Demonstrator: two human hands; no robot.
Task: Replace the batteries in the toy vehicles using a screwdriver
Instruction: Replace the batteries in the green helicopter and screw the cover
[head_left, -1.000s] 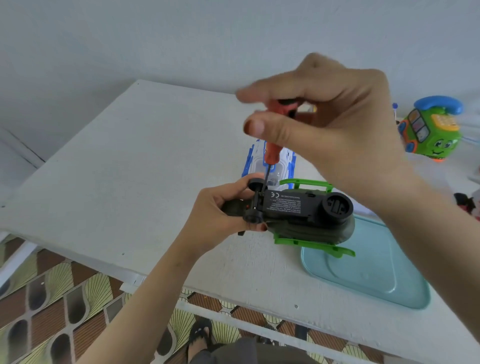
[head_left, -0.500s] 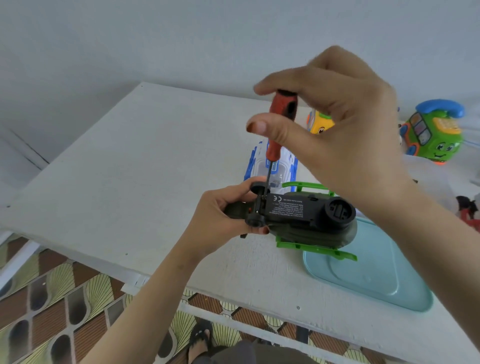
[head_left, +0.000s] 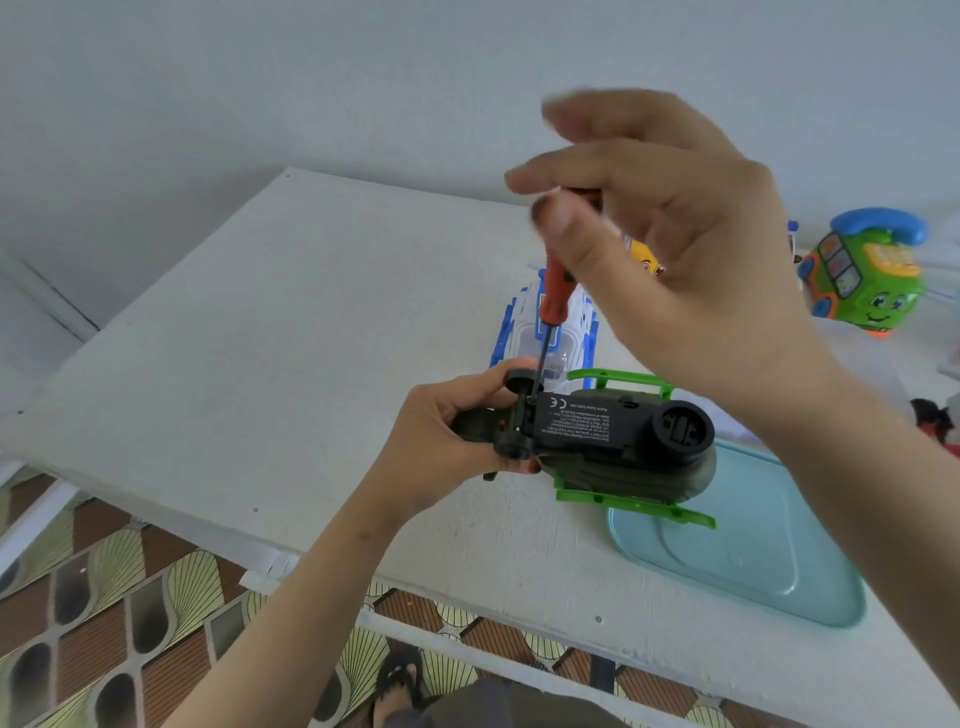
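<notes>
A dark toy vehicle (head_left: 597, 428) with green side rails is held upside down above the white table (head_left: 260, 338), its black underside and printed label facing up. My left hand (head_left: 441, 441) grips its tail end by the small black wheels. My right hand (head_left: 670, 249) pinches the red handle of a screwdriver (head_left: 555, 301) between thumb and fingers. The thin shaft runs down to the underside near the rear wheel axle, where its tip sits.
A blue and white toy vehicle (head_left: 524, 332) lies on the table behind the held toy. A light blue tray (head_left: 753, 561) sits at the near right edge. A green toy phone car (head_left: 865, 275) and a yellow toy (head_left: 644, 260) stand at the back right.
My right hand's fingers have shifted round the screwdriver handle, which has tilted slightly. The toy and my left hand have stayed in place.
</notes>
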